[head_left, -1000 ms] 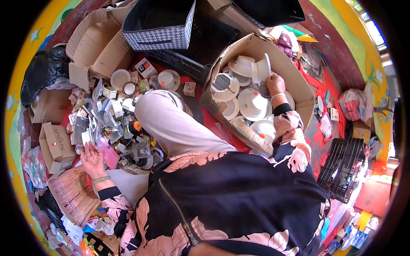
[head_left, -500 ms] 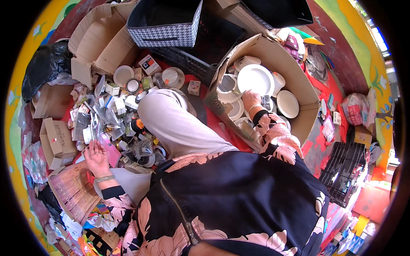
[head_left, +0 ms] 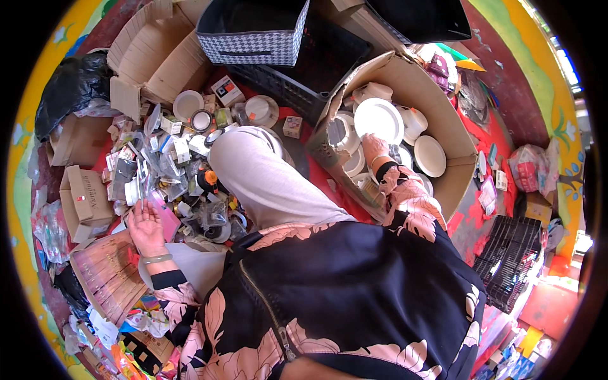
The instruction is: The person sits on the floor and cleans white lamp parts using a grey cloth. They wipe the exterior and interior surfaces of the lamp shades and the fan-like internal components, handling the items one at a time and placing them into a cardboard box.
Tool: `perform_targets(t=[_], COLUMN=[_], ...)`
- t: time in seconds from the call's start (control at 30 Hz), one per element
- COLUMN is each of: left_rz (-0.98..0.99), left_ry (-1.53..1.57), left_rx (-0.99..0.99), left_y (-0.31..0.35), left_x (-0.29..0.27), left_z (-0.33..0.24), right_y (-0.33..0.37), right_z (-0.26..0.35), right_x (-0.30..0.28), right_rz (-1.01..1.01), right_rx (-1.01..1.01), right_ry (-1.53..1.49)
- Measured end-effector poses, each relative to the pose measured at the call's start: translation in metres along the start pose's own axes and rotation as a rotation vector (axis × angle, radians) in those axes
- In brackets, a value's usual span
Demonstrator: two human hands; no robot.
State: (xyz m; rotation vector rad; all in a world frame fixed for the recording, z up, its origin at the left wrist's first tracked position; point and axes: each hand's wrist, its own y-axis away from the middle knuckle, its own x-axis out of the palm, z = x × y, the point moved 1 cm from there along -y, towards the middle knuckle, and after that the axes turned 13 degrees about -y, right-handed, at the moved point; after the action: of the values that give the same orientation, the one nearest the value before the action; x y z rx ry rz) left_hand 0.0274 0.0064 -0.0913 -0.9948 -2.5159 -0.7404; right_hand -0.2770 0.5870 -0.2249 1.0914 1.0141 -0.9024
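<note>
Right hand (head_left: 375, 146) is down inside the big cardboard box (head_left: 453, 126), on my right. It's at the near rim of a white disc (head_left: 379, 119), touching as far as I can see; fingertips hidden, so I can't tell if it's pinching or just resting there. That disc lies face up on top of more white round pieces in the same box. Another white disc (head_left: 430, 156) leans right of it, by the box wall.

Left hand (head_left: 146, 227) I have palm up, fingers loosely spread and slightly curled, bangle (head_left: 156, 259) on the wrist. It's next to a pink sheet (head_left: 167, 223), at the near edge of a heap of small boxes, plastic packs and round parts. A white round piece (head_left: 132, 192) sits just beyond the fingertips. Small brown box (head_left: 87, 202) to the left of that hand.

Bent leg (head_left: 269, 180) in pale trousers runs between heap and cardboard box. Checked fabric bin (head_left: 253, 49) at the top of my view, black crate (head_left: 506, 263) far right.
</note>
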Motion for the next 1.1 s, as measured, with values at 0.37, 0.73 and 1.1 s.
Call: perform_targets(t=[0.37, 0.73, 1.1], left_rz=[0.087, 0.023, -0.093], left_ry=[0.069, 0.276, 0.229], left_rx=[0.006, 0.039, 0.214], left_y=[0.008, 0.028, 0.011], left_x=[0.013, 0.025, 0.029], left_z=[0.002, -0.02, -0.074], right_y=[0.01, -0.011, -0.056], right_z=[-0.011, 0.076, 0.363], right_x=[-0.022, -0.198, -0.247], right_rz=[0.098, 0.21, 0.338], right_rx=[0.084, -0.496, -0.934], right_ry=[0.016, -0.489, -0.667])
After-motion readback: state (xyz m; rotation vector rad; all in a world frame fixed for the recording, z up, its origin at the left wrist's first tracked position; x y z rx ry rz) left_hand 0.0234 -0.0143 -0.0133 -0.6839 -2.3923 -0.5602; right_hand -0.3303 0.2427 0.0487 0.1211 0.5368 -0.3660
